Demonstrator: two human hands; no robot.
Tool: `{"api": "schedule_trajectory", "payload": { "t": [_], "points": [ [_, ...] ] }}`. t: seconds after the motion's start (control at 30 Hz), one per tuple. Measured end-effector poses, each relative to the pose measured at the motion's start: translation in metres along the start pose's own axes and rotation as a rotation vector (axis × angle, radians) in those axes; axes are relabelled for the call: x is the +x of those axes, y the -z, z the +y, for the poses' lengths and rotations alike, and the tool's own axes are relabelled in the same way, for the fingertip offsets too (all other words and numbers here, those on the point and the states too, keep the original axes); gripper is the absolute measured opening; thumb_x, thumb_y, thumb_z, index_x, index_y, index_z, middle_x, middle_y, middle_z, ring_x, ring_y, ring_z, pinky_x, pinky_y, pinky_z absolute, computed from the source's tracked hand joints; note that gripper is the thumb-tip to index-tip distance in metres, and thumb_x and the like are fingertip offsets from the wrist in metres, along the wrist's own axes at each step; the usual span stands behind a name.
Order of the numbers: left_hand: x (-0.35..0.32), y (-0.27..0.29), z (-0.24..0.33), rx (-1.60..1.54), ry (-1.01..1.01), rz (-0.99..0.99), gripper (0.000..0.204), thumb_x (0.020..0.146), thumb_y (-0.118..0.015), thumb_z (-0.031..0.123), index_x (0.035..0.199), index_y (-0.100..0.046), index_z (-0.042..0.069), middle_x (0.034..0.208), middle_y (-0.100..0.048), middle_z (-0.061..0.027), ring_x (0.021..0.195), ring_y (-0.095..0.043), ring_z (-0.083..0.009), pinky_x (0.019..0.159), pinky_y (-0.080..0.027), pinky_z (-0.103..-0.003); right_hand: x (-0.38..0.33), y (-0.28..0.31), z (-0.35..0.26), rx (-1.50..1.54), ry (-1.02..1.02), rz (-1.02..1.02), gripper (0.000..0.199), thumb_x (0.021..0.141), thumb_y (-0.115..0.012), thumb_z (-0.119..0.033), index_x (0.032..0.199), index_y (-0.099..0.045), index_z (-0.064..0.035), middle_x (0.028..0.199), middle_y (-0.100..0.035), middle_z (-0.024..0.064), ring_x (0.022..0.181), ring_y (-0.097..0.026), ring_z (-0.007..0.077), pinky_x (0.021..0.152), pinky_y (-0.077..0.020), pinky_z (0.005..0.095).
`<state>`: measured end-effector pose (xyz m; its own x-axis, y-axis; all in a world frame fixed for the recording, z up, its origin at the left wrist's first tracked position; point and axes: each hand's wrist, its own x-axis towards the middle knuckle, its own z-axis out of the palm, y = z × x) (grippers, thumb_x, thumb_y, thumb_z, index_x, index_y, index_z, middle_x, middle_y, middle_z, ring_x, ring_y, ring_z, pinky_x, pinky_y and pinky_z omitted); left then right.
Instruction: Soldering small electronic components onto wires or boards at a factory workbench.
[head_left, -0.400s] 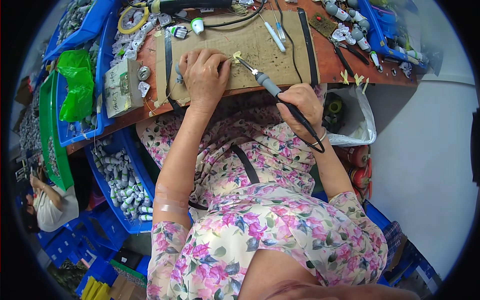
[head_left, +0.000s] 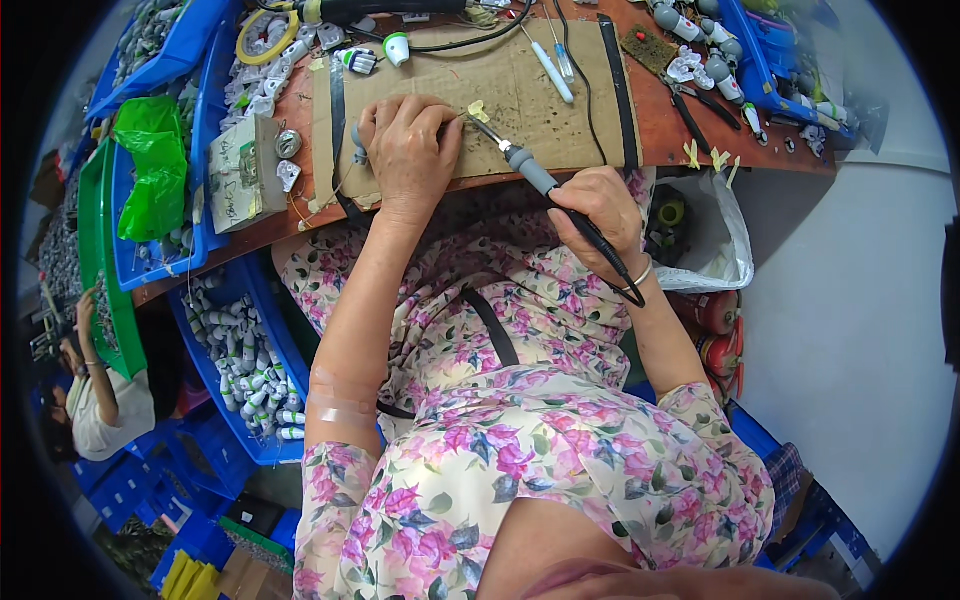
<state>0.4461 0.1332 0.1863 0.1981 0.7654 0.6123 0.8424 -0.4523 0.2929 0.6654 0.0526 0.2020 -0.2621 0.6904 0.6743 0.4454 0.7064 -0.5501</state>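
My left hand (head_left: 408, 150) is closed, palm down, over the cardboard mat (head_left: 530, 60). The rounded end of a grey part (head_left: 358, 146) shows at its left edge; the rest of that part is hidden under my hand. My right hand (head_left: 604, 220) grips a soldering iron (head_left: 532, 172) with a grey-and-black handle. Its metal tip points up and left, close to the left fingertips. At the tip lies a small pale yellow piece (head_left: 477, 108). I cannot tell whether the tip touches it.
A white pen-like tool (head_left: 548, 72) and a black cable (head_left: 583, 100) lie on the mat. Dark-handled pliers (head_left: 690, 118) are to the right. Blue bins (head_left: 160, 270) and a cardboard box (head_left: 240, 175) stand left. A white bag (head_left: 735, 240) hangs at the table's edge. Another person (head_left: 110, 410) sits far left.
The soldering iron and my right hand have shifted slightly left. My left hand stays in place. The other person at the far left has raised an arm.
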Motion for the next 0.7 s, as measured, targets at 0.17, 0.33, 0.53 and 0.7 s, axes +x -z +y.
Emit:
{"api": "schedule_trajectory", "payload": {
  "t": [0.17,0.33,0.53,0.7],
  "points": [
    [0.0,0.0,0.0,-0.007,0.004,0.002,0.008,0.072,-0.074,0.017,0.075,-0.067,0.013,0.085,-0.062,0.0027,0.093,-0.055,-0.0209,0.094,-0.033,-0.037,0.0,-0.002,0.001,0.0,0.009,-0.01,0.029,0.071,-0.072,0.003,0.097,-0.061,-0.0042,0.082,-0.061,0.0087,0.077,-0.059,0.027,0.068,-0.0478,0.0355],
    [0.0,0.001,0.0,-0.002,0.018,-0.018,0.008,0.072,-0.074,0.016,0.074,-0.067,0.013,0.085,-0.062,0.0028,0.093,-0.055,-0.0207,0.095,-0.033,-0.037,0.0,-0.002,0.0,0.0,0.008,-0.013,0.029,0.072,-0.072,0.002,0.097,-0.061,-0.0042,0.082,-0.061,0.0088,0.076,-0.059,0.027,0.068,-0.0477,0.0357],
    [0.0,0.001,0.001,0.001,0.016,-0.016,0.007,0.072,-0.073,0.016,0.074,-0.067,0.014,0.085,-0.062,0.0033,0.094,-0.055,-0.0197,0.095,-0.033,-0.037,-0.003,-0.003,0.003,-0.002,0.004,-0.011,0.027,0.072,-0.071,0.004,0.096,-0.061,-0.0034,0.082,-0.061,0.0096,0.075,-0.06,0.0268,0.067,-0.0482,0.0349],
    [0.0,0.001,0.001,-0.002,0.01,-0.004,0.007,0.072,-0.073,0.016,0.074,-0.067,0.013,0.085,-0.063,0.0036,0.094,-0.055,-0.0192,0.095,-0.033,-0.037,-0.011,-0.006,-0.002,0.24,-0.376,0.212,0.008,0.086,-0.06,-0.002,0.094,-0.058,-0.0005,0.078,-0.064,0.0093,0.071,-0.062,0.0183,0.066,-0.0492,0.0279]
  ]
}}
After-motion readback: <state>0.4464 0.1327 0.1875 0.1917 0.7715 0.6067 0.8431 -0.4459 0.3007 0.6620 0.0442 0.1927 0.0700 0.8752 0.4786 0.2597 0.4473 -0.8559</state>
